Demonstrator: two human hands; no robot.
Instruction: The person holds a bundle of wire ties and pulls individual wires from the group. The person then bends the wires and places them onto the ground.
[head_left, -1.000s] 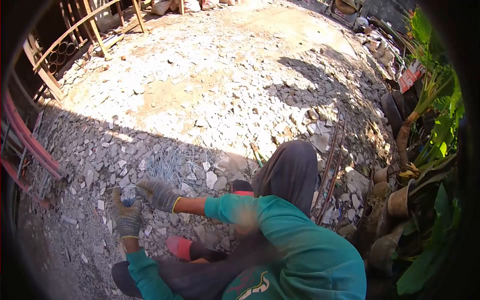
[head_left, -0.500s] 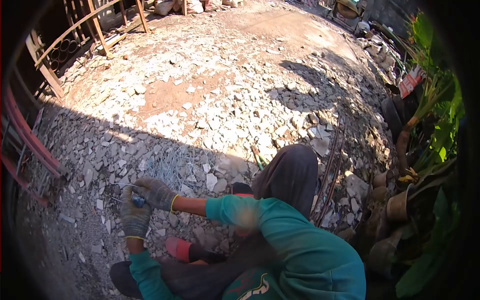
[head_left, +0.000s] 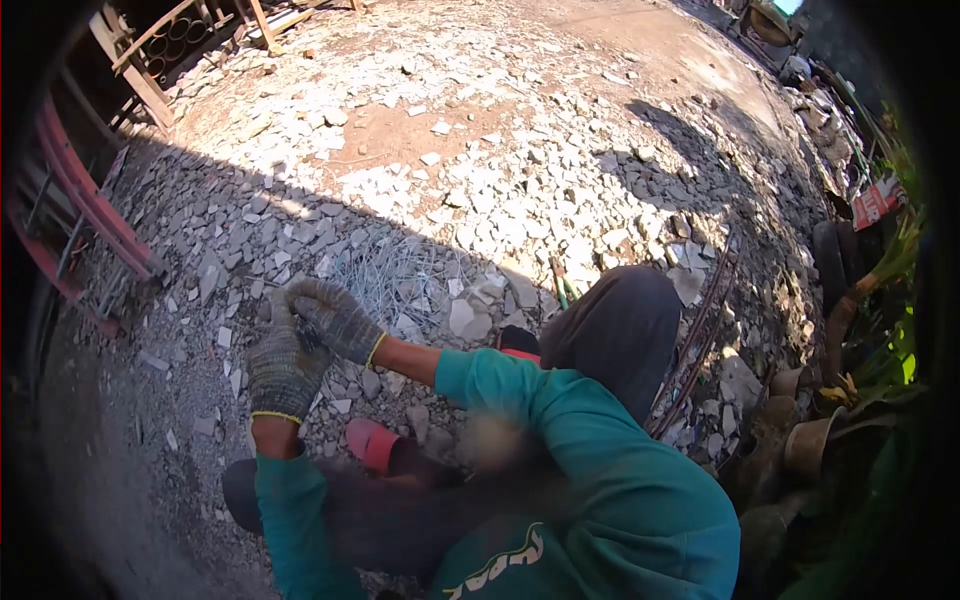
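My left hand [head_left: 284,373], in a grey knitted glove with a yellow cuff, has its fingers closed around a small dark bundle, mostly hidden between the hands. Touching it at the fingertips is my right hand [head_left: 340,318], gloved the same way, its fingers bent together; what they pinch is too small to make out. A loose heap of thin pale wire [head_left: 390,280] lies on the rubble just beyond my right hand.
Broken stone [head_left: 480,190] covers the ground. Red metal frames [head_left: 90,200] stand at the left. Long rusty rods [head_left: 700,345] lie right of my bent knee [head_left: 630,310]. Pots [head_left: 805,445] and plants line the right side. Green-handled tools [head_left: 563,285] lie beyond the knee.
The view has shifted, so the ground and frames appear further right and the wire heap higher. My left hand has turned, hiding more of the dark bundle. Both hands remain together.
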